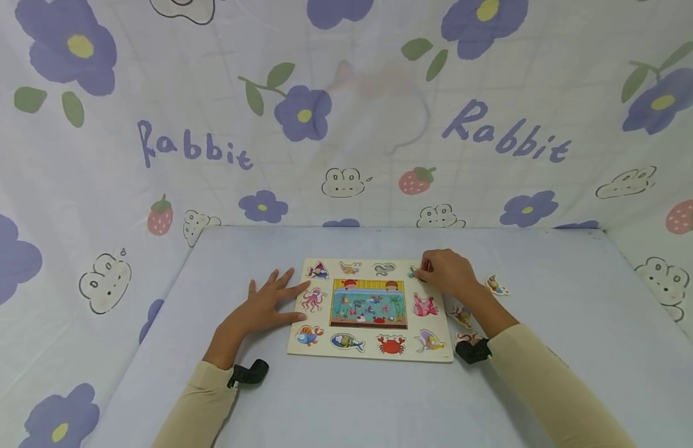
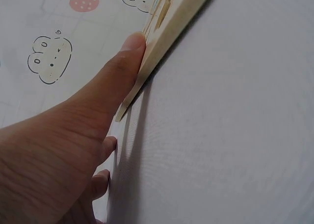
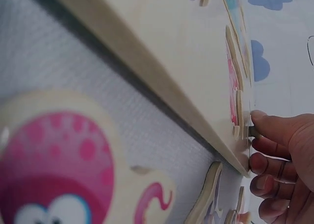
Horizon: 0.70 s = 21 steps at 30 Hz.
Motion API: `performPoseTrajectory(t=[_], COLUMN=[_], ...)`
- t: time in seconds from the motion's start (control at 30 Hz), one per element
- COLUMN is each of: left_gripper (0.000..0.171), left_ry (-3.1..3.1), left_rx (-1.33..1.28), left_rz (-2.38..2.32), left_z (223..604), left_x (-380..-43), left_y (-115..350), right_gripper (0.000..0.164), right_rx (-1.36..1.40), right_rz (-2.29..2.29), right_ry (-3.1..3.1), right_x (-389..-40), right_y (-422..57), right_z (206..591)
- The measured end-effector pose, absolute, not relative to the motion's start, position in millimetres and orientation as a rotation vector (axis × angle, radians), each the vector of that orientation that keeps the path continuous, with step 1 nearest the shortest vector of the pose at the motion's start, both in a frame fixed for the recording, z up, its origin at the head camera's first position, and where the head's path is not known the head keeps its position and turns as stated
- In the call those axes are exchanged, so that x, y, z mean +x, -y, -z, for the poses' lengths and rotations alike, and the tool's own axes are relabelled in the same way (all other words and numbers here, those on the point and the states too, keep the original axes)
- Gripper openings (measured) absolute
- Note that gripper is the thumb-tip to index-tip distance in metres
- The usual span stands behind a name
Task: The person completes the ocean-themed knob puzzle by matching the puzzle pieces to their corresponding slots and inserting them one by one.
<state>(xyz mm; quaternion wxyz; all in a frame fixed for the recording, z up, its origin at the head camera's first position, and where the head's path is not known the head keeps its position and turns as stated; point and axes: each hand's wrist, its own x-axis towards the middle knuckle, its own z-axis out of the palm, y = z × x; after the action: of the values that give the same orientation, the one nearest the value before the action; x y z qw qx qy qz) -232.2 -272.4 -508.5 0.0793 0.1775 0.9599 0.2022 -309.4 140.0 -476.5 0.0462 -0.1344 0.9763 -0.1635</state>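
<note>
- The puzzle board (image 1: 371, 336) lies flat near the middle of the pale counter (image 1: 346, 398), a printed aquarium scene (image 1: 369, 305) at its centre and sea creatures all round its border.
- The right hand (image 1: 450, 272) is at the board's upper right corner; its grip pinches a small puzzle piece (image 1: 412, 272) between thumb and fingertip, most of that piece hidden by the fingers.
- The left hand (image 1: 262, 308) has its grip released, fingers spread, with the thumb and forefinger touching the board's left edge and the other fingers off it.
- Just below the right hand, on the board, is a pink fish (image 1: 425, 305); along the bottom row sit a red crab (image 1: 391, 344) and a striped fish (image 1: 348, 341), among others.
- Loose pieces lie on the counter right of the board: one with a rounded outline (image 1: 496, 285), well apart from it, and others beside the right forearm, including a pink, big-eyed piece (image 3: 59, 155) close up in the right wrist view.
- Both arms wear beige sleeves (image 1: 553, 386), with a black device (image 1: 251, 373) at each wrist.
- Behind the counter hangs a white sheet (image 1: 369, 149) printed with purple flowers, strawberries and "Rabbit".
</note>
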Motion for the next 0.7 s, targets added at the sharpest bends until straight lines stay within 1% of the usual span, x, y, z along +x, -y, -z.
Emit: performPoseTrajectory(t=[0.37,0.7], left_gripper=[0.079,0.08], left_ry=[-2.873,-2.874], left_rx=[0.529,0.544], left_rz=[-0.591,-0.612], left_z=[510,511], left_x=[-231,-232], left_y=[275,273], right_gripper=[0.025,0.018], right_rx=[-0.465,-0.541], right_rz=[0.594,0.647], right_ry=[-2.956,-3.025], right_x=[-304,-269], right_y=[-154,-183], right_z=[464,441])
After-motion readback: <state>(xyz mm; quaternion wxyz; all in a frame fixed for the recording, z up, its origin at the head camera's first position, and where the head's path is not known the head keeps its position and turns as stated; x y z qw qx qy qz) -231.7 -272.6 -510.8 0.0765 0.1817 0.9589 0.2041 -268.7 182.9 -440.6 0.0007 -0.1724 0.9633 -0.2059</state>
